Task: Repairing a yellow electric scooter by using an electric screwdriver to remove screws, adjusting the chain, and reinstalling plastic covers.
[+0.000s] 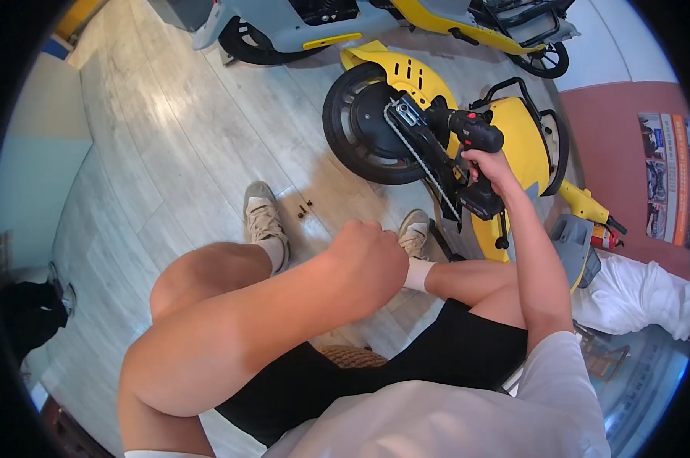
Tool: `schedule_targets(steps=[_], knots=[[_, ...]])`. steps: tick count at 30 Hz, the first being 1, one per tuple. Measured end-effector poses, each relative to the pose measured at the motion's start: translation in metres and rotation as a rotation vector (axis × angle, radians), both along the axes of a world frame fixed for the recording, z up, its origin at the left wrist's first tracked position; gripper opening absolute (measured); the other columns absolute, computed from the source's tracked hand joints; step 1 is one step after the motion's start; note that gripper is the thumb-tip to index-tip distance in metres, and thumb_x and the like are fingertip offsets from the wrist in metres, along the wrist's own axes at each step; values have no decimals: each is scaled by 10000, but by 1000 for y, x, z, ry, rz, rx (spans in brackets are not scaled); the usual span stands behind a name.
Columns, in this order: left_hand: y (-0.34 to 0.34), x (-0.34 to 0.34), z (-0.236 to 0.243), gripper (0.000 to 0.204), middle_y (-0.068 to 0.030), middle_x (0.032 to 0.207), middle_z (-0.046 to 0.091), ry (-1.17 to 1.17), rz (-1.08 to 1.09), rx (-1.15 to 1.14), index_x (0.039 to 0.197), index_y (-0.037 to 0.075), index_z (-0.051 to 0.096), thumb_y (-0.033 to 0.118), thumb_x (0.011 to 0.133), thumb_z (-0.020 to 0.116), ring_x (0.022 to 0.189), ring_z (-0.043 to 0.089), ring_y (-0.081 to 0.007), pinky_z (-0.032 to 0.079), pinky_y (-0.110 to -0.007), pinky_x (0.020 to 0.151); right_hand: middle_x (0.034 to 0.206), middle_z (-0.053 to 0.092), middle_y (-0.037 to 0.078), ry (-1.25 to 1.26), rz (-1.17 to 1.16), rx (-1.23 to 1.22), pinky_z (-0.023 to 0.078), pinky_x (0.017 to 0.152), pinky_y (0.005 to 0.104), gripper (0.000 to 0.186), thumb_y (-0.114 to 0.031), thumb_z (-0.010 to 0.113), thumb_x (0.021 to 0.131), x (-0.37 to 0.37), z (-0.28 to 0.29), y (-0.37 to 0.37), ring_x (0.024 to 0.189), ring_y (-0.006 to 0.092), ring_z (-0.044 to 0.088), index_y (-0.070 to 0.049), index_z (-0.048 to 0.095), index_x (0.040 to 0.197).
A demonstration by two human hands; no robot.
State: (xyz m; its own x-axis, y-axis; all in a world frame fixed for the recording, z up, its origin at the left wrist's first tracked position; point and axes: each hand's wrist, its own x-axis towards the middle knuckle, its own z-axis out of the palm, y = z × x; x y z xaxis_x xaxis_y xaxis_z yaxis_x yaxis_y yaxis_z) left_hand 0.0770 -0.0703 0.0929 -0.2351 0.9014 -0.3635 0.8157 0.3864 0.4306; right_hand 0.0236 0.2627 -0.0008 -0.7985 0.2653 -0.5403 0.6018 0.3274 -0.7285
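My right hand (491,169) is wrapped round the handle of a black cordless drill (476,133) with red accents. Its chuck points left at the dark swingarm (429,145) beside the rear wheel (369,126) of a yellow electric scooter (513,126). Whether the tip touches a fastener is too small to tell. A metal bracket (407,111) sits near the wheel hub. My left hand (369,263) is closed in a fist above the floor, between my knees; anything inside it is hidden. Several small dark bolts (305,209) lie on the floor near my left shoe (262,214).
Another grey and yellow scooter (345,23) stands at the far side. At right are a white cloth bundle (635,294), a red wall panel (604,122) with a poster (665,179), and a grey scooter part (574,248). A black item (32,317) lies far left on the wooden floor (169,153).
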Motion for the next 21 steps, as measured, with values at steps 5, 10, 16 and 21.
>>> schedule_targets(steps=[5, 10, 16, 21], knots=[[-6, -9, -4, 342, -101, 922, 629, -45, 39, 13, 981, 40, 645, 335, 807, 644, 909, 609, -256, 482, -368, 740, 598, 504, 14, 56, -39, -14, 387, 415, 258, 96, -56, 608, 768, -22, -4, 1, 425, 91, 449, -30, 579, 856], [-16, -18, 1, 349, -107, 935, 628, -48, 59, -6, 999, 40, 642, 333, 810, 644, 913, 608, -260, 477, -373, 749, 607, 505, 13, 20, -22, -53, 391, 417, 255, 111, -60, 606, 767, -28, -10, 7, 425, 96, 455, -27, 587, 871], [-23, -21, 6, 356, -109, 955, 625, -61, 65, -38, 1025, 40, 635, 328, 816, 640, 914, 606, -257, 474, -371, 753, 608, 515, 16, 24, 13, -2, 396, 417, 259, 133, -60, 602, 758, -35, -16, 1, 418, 100, 455, -24, 592, 886], [-25, -22, 6, 348, -110, 952, 626, -62, 81, -34, 1024, 39, 637, 319, 818, 638, 917, 605, -257, 474, -369, 755, 608, 503, 13, -12, 49, 55, 396, 421, 256, 205, -37, 582, 764, -40, -17, -3, 426, 100, 457, -17, 590, 968]])
